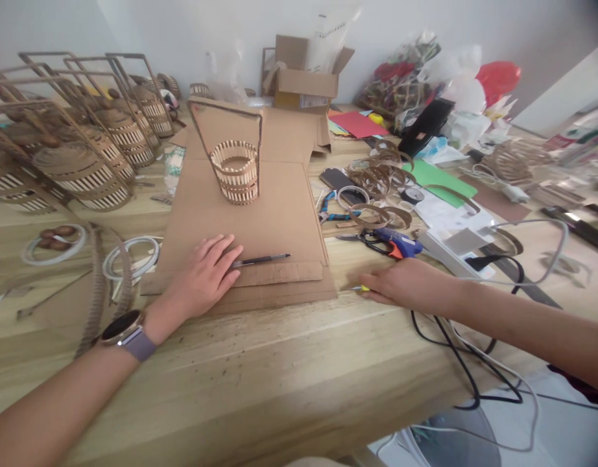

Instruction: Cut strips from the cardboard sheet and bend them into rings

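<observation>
My left hand [203, 275] lies flat and open on a large cardboard sheet [279, 214], fingers spread, fingertips touching the end of a dark pen [263, 260] that rests on a cardboard strip [284, 272]. A watch sits on that wrist. My right hand [406, 285] rests on the wooden table to the right of the cardboard, fingers closed over a small yellow object [363, 288] that shows only at its tip. A small basket of sticks with a tall cardboard handle [235, 170] stands on the cardboard beyond the pen.
Several finished stick baskets [80, 172] crowd the left. Cardboard rings [377, 188], pliers, a blue glue gun [399, 243], coloured paper [438, 178] and a cardboard box [303, 87] lie behind and right. Cables [454, 350] trail over the table's near right edge.
</observation>
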{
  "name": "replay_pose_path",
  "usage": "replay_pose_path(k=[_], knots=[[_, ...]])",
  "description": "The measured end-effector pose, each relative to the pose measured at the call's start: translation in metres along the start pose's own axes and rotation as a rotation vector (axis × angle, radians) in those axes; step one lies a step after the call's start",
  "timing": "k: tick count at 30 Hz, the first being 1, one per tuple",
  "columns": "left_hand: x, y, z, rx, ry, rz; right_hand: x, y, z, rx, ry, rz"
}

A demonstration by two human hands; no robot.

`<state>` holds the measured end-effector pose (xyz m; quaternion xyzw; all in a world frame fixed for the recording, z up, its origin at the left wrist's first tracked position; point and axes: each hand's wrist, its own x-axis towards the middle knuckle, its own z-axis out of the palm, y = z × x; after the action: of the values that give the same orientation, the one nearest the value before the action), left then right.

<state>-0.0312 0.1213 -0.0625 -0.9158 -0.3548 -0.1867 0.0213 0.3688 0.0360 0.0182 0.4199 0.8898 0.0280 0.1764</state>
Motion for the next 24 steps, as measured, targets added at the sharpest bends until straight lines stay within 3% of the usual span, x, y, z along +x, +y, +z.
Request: replay_pose_path(k=[5,12,17,24], knots=[[0.002,0.003,0.001,-0.003,0.012,-0.012,-0.003,0.002,-0.029,-0.018,-0.134,0.118],[0.004,0.008,-0.007,0.021,-0.044,-0.032,0.077,-0.065,-0.072,0.161,-0.118,0.045],[0.004,0.011,-0.010,0.026,-0.054,-0.061,0.124,-0.099,-0.075,0.187,-0.109,-0.031],[0.004,0.012,-0.009,-0.005,-0.031,-0.066,0.135,-0.105,-0.075,0.140,-0.116,-0.068]])
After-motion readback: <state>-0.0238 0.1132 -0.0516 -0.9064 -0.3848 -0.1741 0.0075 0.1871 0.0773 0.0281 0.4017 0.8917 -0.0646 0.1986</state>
